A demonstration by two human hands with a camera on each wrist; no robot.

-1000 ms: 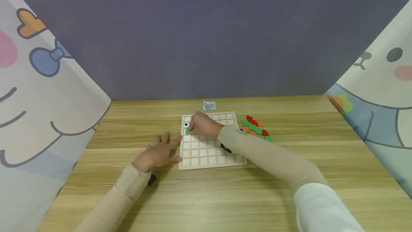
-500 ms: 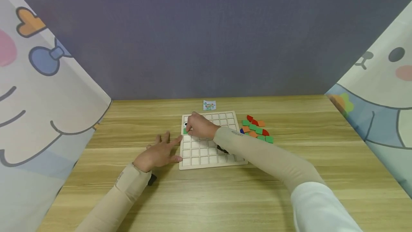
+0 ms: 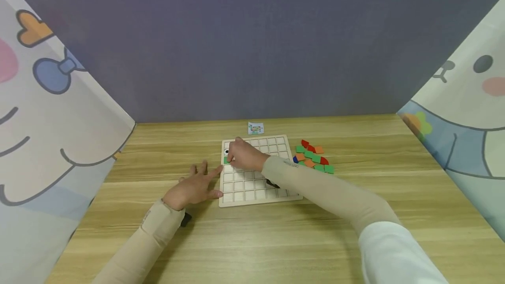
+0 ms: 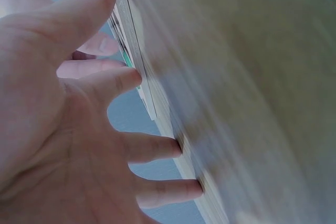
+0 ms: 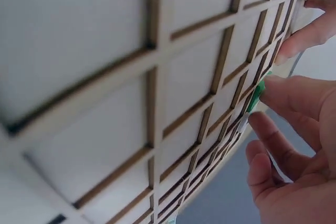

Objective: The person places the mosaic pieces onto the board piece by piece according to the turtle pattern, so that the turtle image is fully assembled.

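**Green tile (image 3: 225,160) in the left column of a gridded board (image 3: 238,186)**

The right hand (image 3: 245,154) reaches across the board with a narrow grip: thumb and a finger pinch the green tile at its edges, low over the grid. The tile lies just on the near side of an eye tile (image 3: 226,152), a white piece with a black dot. The left hand (image 3: 193,189) has a wide grip and holds nothing; its fingers are spread, with index fingertip and thumb touching the left edge of the board. In the left wrist view, two other fingertips rest on the wood-grained table (image 3: 252,249). To the right of the board is a cluster of loose tiles (image 3: 317,159) in green, orange and red, with one blue piece beside the board. Beyond the far edge lies a small printed card (image 3: 255,128); its pattern is too small to read. Behind the table rises a plain grey wall (image 3: 252,47).
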